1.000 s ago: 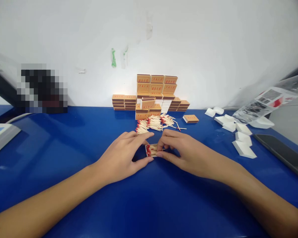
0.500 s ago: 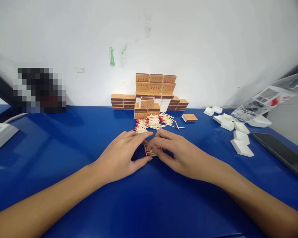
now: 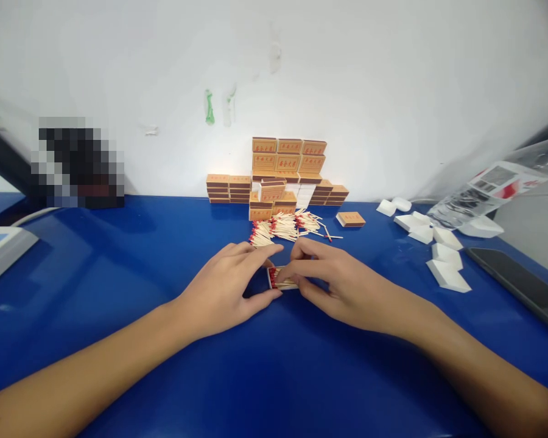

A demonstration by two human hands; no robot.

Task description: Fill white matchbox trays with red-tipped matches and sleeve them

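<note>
A small matchbox tray with red-headed matches in it lies on the blue table between my hands. My left hand is curved round the tray's left end, its thumb at the near corner and its fingers on the far side. From the right, my right hand reaches over the tray, index finger and thumb bent down onto the matches; its fingers hide the tray's right end. Just beyond, loose matches lie in a row of piles.
Stacked matchboxes stand against the wall, and a single matchbox lies right of the piles. Farther right are several white paper trays, a plastic bottle and a phone. A white device sits at the left edge.
My right hand's fingertips have shifted slightly right along the tray, uncovering more red match heads. My left hand keeps its place at the tray. The view has moved slightly.
</note>
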